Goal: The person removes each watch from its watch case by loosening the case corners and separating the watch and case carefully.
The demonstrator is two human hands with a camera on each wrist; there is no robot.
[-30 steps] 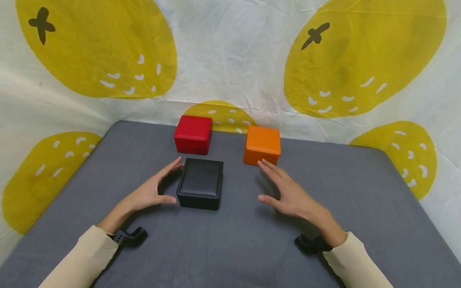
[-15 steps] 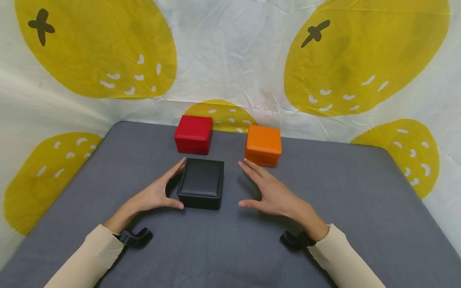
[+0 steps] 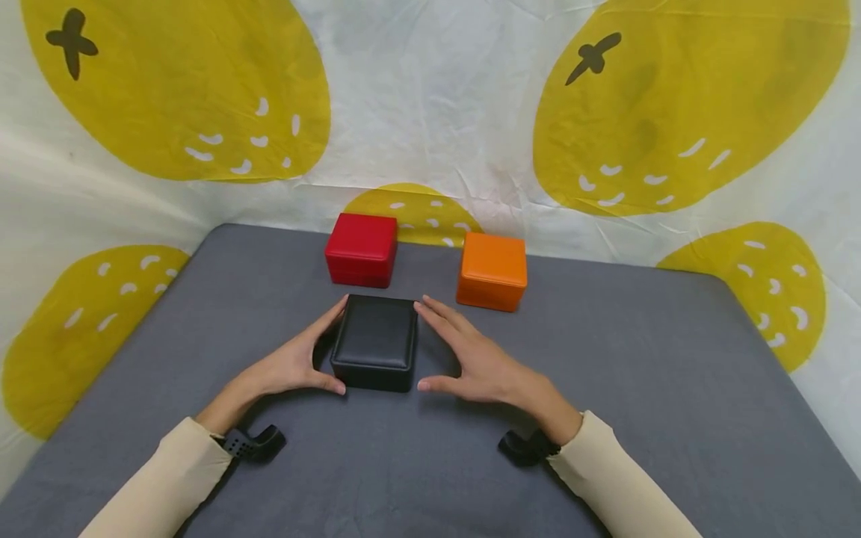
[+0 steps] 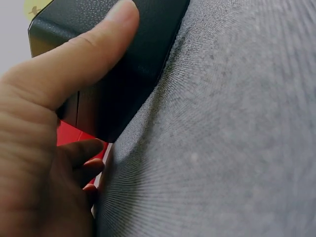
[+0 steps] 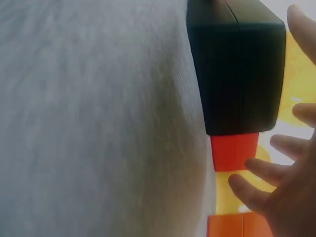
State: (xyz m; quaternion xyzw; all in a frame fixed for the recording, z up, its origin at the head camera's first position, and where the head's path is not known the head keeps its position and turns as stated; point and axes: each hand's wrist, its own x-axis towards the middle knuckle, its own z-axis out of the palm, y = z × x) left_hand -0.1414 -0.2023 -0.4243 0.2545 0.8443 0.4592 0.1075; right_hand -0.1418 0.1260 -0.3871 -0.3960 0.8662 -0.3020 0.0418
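- One red box [image 3: 361,250], one orange box [image 3: 492,270]: near the far edge of the tabletop [image 3: 673,359].
- Left hand [image 3: 292,365], right hand [image 3: 479,365]: digits spread apart, flanking the black box [image 3: 374,342].

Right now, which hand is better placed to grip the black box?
Probably your left hand: its thumb reaches in front of the black box. Your right hand shows a visible gap between its thumb and the box.

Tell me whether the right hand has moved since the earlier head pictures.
Yes: judged against the orange box, which has stayed put, the right hand has moved left, towards the black box.
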